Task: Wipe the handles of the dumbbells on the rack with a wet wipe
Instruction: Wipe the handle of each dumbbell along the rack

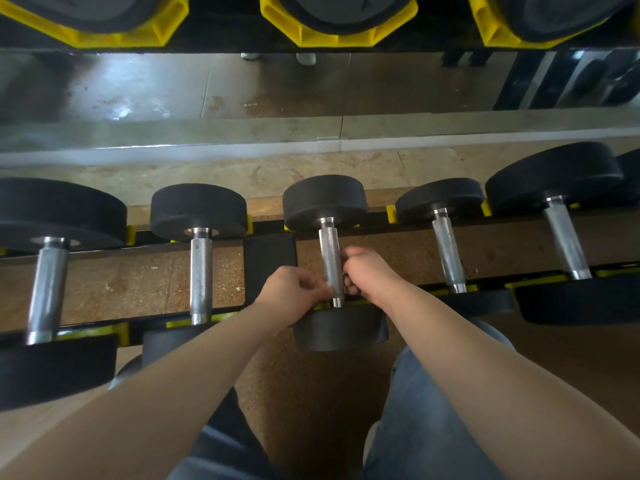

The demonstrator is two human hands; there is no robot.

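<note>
Several dumbbells with black round heads and knurled chrome handles lie side by side on the rack. Both of my hands are at the middle dumbbell's handle [328,252]. My left hand [292,292] comes in from the left, and its curled fingertips pinch the lower part of the handle. On the right side, my right hand [367,271] has its fingers curled in against the handle. No wet wipe shows in either hand. The near head [341,329] of this dumbbell sits just below my wrists.
Neighbouring handles lie to the left [201,271] and right [448,252], with bigger dumbbells further out [46,285] [566,237]. A black rack bracket [270,258] stands left of the middle dumbbell. Yellow cradles [336,34] of the upper shelf hang overhead. My jeans-clad knees [433,410] are below.
</note>
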